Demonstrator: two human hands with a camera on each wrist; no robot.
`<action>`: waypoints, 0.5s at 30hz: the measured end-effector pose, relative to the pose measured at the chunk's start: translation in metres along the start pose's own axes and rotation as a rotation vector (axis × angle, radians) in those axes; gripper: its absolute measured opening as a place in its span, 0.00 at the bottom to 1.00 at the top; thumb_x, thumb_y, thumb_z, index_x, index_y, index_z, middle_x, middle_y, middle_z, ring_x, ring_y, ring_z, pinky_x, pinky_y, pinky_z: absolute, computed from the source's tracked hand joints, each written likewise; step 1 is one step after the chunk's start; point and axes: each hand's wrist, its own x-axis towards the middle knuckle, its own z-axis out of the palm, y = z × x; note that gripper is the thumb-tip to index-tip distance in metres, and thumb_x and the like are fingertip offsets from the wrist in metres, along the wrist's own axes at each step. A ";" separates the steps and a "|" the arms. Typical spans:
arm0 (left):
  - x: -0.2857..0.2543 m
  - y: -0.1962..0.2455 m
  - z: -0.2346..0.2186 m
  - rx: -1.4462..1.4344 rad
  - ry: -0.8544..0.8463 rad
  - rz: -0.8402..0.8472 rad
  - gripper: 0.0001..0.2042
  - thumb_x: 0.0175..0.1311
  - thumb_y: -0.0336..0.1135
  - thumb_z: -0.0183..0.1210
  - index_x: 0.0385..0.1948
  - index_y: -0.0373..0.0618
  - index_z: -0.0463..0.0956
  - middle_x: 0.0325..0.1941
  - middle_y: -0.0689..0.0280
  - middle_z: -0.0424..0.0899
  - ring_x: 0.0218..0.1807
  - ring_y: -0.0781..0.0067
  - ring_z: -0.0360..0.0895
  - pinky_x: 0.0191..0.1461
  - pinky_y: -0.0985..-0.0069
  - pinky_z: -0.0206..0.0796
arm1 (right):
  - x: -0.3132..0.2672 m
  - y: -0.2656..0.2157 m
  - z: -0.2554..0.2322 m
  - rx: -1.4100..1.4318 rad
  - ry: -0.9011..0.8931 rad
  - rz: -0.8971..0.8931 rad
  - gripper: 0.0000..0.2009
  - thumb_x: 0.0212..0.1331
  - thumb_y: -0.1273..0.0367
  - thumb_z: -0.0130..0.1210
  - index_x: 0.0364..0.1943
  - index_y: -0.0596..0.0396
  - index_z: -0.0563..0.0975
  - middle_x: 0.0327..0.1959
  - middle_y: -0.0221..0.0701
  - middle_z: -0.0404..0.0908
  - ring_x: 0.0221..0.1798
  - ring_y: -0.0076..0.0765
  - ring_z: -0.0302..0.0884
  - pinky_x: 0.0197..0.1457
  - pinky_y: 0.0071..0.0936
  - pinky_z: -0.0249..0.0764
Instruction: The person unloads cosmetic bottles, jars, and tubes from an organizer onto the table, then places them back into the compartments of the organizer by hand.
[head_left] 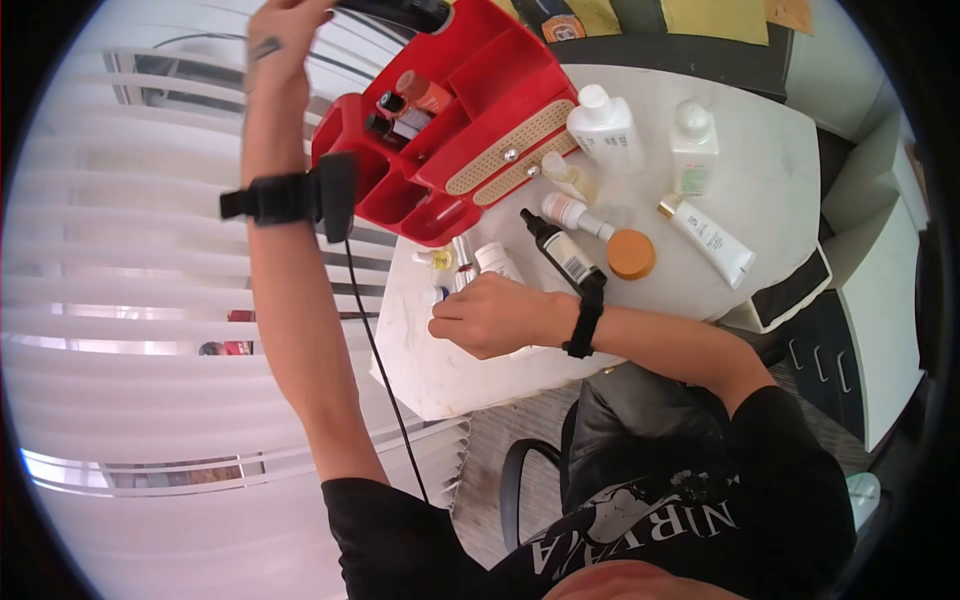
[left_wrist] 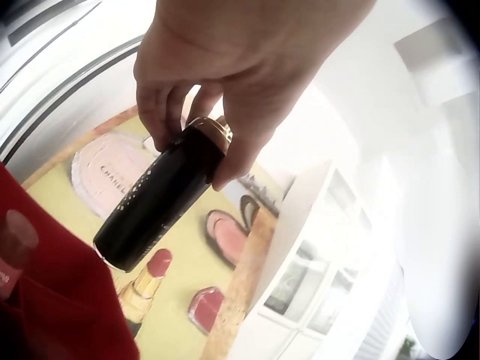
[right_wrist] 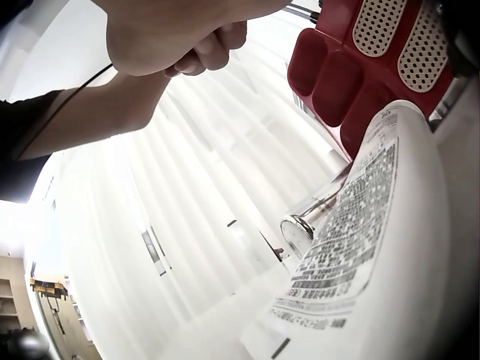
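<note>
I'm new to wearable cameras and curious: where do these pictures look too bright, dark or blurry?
Head view: black corners, bright blinds; left wrist view: washed-out right side, black container clearly outlined; right wrist view: glaring background, small print on the white bottle unreadable.

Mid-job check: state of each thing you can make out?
Left hand: gripping black bottle
Black bottle: held tilted
Right hand: loosely curled, nothing seen in it
Drawers: shut
Organizer: open-topped, holding small bottles
Large white bottle: capped
Round-topped bottle: capped
Tube: capped, lying flat
</note>
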 end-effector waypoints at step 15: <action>0.035 -0.066 0.089 -0.043 -0.341 -0.138 0.26 0.49 0.46 0.79 0.47 0.40 0.84 0.46 0.66 0.88 0.53 0.71 0.80 0.61 0.74 0.67 | -0.002 0.008 -0.007 -0.034 -0.117 0.151 0.04 0.56 0.71 0.57 0.35 0.55 0.79 0.28 0.30 0.80 0.31 0.39 0.84 0.33 0.37 0.78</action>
